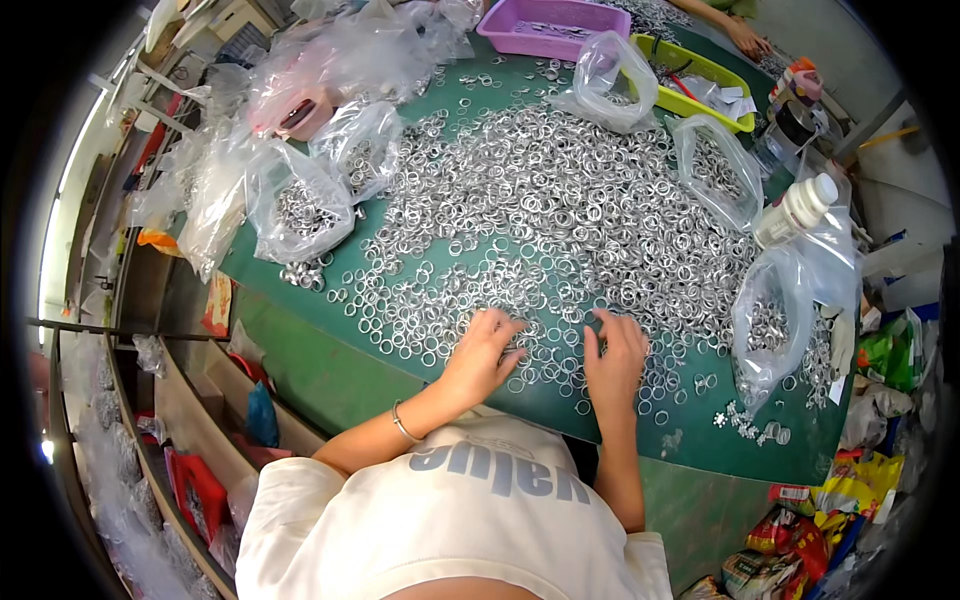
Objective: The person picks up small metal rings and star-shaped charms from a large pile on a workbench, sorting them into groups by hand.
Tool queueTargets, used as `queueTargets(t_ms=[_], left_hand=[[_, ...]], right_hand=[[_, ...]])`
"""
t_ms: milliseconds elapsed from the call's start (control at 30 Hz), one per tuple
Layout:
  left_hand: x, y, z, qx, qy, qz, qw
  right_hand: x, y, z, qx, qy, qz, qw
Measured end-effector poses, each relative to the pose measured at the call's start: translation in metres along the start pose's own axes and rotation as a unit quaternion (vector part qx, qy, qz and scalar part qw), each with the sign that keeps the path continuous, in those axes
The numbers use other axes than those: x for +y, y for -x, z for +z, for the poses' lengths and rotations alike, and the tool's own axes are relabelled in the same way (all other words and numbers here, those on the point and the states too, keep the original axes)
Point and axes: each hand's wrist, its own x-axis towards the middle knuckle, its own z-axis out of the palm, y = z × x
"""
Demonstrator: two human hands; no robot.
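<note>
A broad heap of silver metal rings (590,190) covers the middle of the green table (540,400). Nearer to me lies a thinner spread of rings (420,305). Resting at the near edge of these loose rings, my left hand (482,352) has bent fingers with the thumb apart from them. A metal bangle (402,424) circles that wrist. To its right, my right hand (616,352) touches the rings with its thumb and fingers apart. No ring shows gripped in either hand, though the undersides of the fingers are hidden.
Clear plastic bags of rings stand at the left (300,205) and right (770,335). A purple tray (510,42) and a yellow-green basket (740,122) sit at the back. A white bottle (800,208) stands by the right edge. Another person's hand (745,38) reaches in at the far right.
</note>
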Motion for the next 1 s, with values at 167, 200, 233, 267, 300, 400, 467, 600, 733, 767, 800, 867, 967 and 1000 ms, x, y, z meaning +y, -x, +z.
queueTargets(t_ms=[167,200,233,267,300,400,467,600,733,767,800,867,967,1000], left_hand=[[-0.003,-0.004,0.007,-0.039,-0.018,0.039,0.998],[-0.011,-0.004,0.005,-0.024,-0.037,0.039,0.998],[-0.017,-0.004,0.002,-0.012,-0.035,0.032,0.999],[-0.021,-0.004,-0.003,-0.002,-0.032,0.025,0.999],[-0.025,-0.005,-0.007,0.009,-0.03,0.017,0.999],[-0.04,-0.008,-0.011,0.067,0.004,0.025,0.997],[-0.045,-0.011,-0.013,0.105,-0.004,0.025,0.994],[-0.03,-0.015,-0.026,-0.006,0.319,-0.116,0.941],[-0.003,-0.015,-0.024,-0.14,0.574,-0.146,0.794],[0.004,-0.012,-0.021,-0.121,0.551,-0.057,0.824],[0.014,-0.017,-0.026,-0.134,0.445,0.016,0.885],[0.025,-0.028,-0.029,-0.148,0.329,0.112,0.926],[0.022,-0.037,-0.029,-0.102,0.314,0.136,0.934],[0.018,-0.038,-0.033,-0.056,0.309,0.124,0.941]], right_hand=[[-0.007,-0.015,0.009,0.021,0.077,-0.059,0.995],[-0.005,-0.016,0.008,0.013,0.065,-0.056,0.996],[-0.004,-0.016,0.005,0.031,0.043,-0.054,0.997],[-0.002,-0.013,0.0,0.033,0.034,-0.035,0.998],[-0.001,-0.009,-0.005,0.034,0.025,-0.016,0.999],[0.002,0.0,-0.011,0.003,-0.052,0.049,0.997],[-0.004,0.003,-0.013,0.019,0.019,0.027,0.999],[-0.028,0.006,-0.011,0.044,-0.152,0.106,0.982],[-0.057,0.02,0.013,-0.018,-0.665,0.287,0.689],[-0.059,0.022,0.019,-0.043,-0.767,0.306,0.563],[-0.063,0.02,0.021,-0.044,-0.786,0.346,0.511],[-0.066,0.014,0.021,-0.042,-0.817,0.416,0.397],[-0.052,0.014,0.018,-0.011,-0.821,0.446,0.357],[-0.034,0.019,0.019,-0.034,-0.846,0.398,0.353]])
